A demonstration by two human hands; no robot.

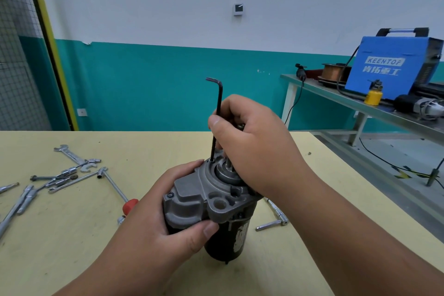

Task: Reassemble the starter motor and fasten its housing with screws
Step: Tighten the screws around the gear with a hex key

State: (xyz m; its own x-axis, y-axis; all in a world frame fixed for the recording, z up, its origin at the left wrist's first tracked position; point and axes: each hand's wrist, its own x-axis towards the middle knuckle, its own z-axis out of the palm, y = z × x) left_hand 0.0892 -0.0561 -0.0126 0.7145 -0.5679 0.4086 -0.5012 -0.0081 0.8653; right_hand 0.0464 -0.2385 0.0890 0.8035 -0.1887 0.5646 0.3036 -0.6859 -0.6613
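Note:
The starter motor (206, 202) stands upright on the pale wooden table (312, 235), its grey cast housing on top and its black cylindrical body below. My left hand (156, 218) grips the housing from the left, thumb across its front. A black L-shaped hex key (217, 108) stands vertically with its tip in a screw hole at the housing's far rim. My right hand (249, 142) pinches the key's long shaft near its middle, the palm resting over the motor's top.
Wrenches, sockets and extension bars (69, 173) lie scattered on the table's left. A red-handled tool (129, 205) lies just left of the motor, a ratchet bar (276, 215) to its right. A blue welding machine (389, 67) and yellow can (373, 96) sit on the bench beyond.

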